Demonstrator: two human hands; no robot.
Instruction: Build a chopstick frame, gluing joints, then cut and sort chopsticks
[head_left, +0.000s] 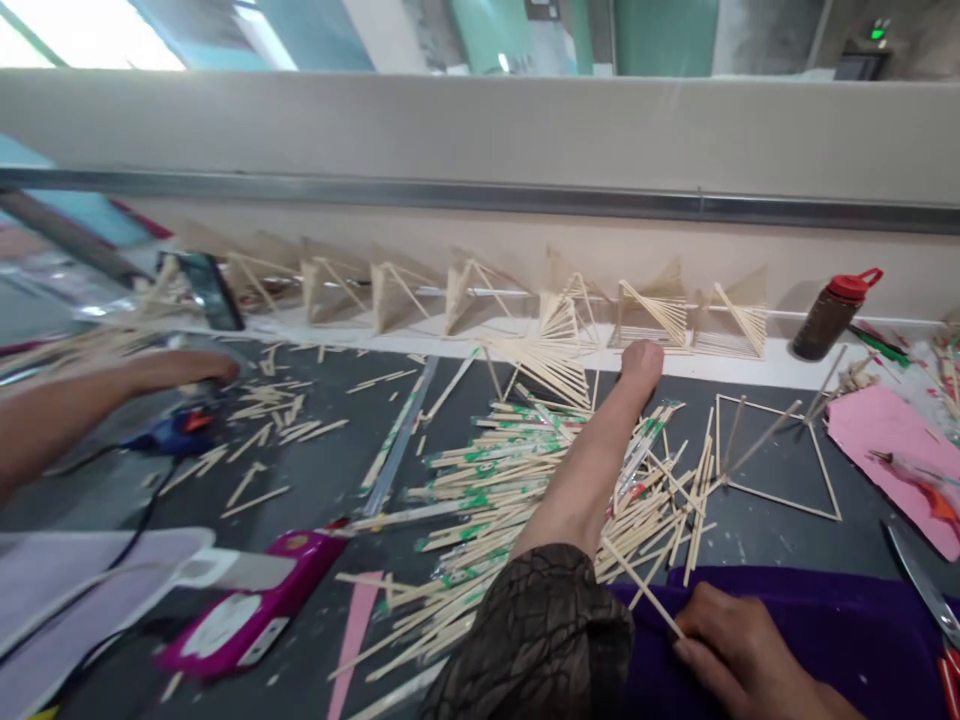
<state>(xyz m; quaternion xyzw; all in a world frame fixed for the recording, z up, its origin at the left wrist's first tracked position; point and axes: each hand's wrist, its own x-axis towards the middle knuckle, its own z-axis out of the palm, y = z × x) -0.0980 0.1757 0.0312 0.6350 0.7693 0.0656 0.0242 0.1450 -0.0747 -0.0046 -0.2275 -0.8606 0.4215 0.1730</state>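
Observation:
My left hand (641, 365) reaches forward across the bench, its fingers curled down and mostly hidden. It is right by the foot of a stick frame (652, 312) on the white ledge; whatever it grips, if anything, cannot be made out. Low on the right, my right hand (724, 640) pinches a thin wooden stick (643, 585) above a purple tray (795, 600). Under my left forearm lies a heap of wooden chopsticks (465, 500), many in green-printed wrappers. A fan-shaped stick frame (551, 370) leans near the ledge. To the right stands an open square stick frame (784, 495).
Another person's hand (199, 368) is at the left, near a blue glue gun (176, 432). Several twisted stick frames (401, 295) line the ledge, with a red-capped bottle (832, 315). A magenta power strip (255, 605), pink sheet (885, 450) and knife (926, 580) lie around.

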